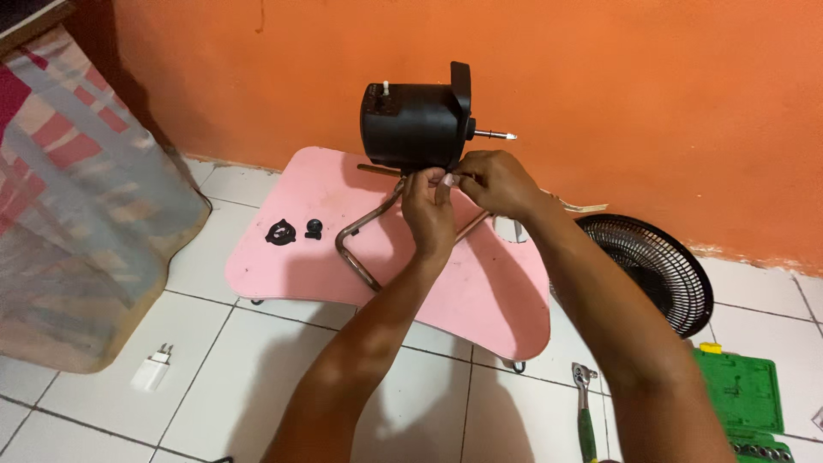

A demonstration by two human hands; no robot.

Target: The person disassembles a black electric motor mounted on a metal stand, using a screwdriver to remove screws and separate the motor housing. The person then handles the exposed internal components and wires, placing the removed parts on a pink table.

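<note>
From the head camera, I have both hands up at the base of the black fan motor housing, which sits on a bent metal tube stand on the low pink table. My left hand is curled just under the housing, fingertips pinched together on something too small to make out. My right hand meets it from the right, its fingers closed on the same spot. The motor shaft points right, above my right hand. Two black fan nuts lie apart on the table to my left. A fan grille leans near the wall, and a ratchet lies on the floor.
</note>
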